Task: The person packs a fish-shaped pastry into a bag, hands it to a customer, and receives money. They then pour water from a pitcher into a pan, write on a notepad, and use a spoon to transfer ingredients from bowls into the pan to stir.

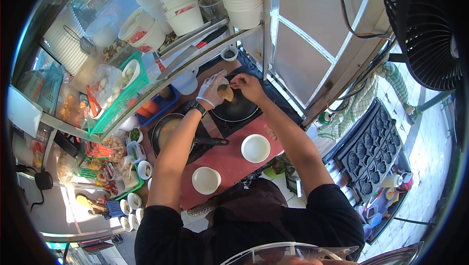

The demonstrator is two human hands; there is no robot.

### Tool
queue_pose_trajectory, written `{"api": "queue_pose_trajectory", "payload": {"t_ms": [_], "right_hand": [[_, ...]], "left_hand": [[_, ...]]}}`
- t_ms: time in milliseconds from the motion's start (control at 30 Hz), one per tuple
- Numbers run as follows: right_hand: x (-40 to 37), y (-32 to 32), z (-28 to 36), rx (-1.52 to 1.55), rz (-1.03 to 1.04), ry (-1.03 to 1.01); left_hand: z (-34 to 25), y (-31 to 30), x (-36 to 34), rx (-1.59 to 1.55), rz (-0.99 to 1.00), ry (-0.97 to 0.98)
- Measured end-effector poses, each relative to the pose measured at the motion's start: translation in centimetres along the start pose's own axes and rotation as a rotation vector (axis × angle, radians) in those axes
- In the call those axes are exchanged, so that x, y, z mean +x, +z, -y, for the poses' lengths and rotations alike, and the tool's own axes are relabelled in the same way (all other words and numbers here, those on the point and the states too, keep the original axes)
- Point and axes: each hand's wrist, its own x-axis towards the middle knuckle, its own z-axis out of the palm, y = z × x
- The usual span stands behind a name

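Note:
My left hand, in a clear plastic glove with a dark watch at the wrist, is wrapped round a small container tilted over a dark pan. Something light brown shows at the container's lower edge, above the pan. My bare right hand is beside the container over the pan's far side, its fingers pinched together; what they hold, if anything, is too small to make out. A second pan with pale food in it lies partly under my left forearm, its black handle pointing right.
Two white bowls stand on the red counter. A knife lies on the ledge beyond. Stacked tubs fill the shelf. At right are a fish-shaped mould and a black fan.

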Motion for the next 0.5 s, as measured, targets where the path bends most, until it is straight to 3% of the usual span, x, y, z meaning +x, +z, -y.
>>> {"api": "queue_pose_trajectory", "payload": {"t_ms": [33, 100, 200, 433, 500], "right_hand": [[0.0, -0.3, 0.1, -0.001, 0.008, 0.008], [0.1, -1.1, 0.1, 0.025, -0.275, 0.152], [0.4, -1.6, -0.5, -0.063, -0.389, 0.232], [0.6, -0.2, -3.9, -0.149, -0.421, 0.270], [1.2, 0.4, -4.9, 0.116, -0.321, 0.393]], "left_hand": [[-0.3, -0.4, -0.1, 0.215, 0.066, 0.006], [-0.2, -0.7, -0.1, 0.229, 0.052, 0.040], [0.2, -0.5, -0.3, 0.592, 0.076, 0.247], [-2.6, -2.2, 1.4, 0.662, 0.075, 0.369], [-2.0, -2.0, 1.3, 0.742, -0.019, 0.406]]}}
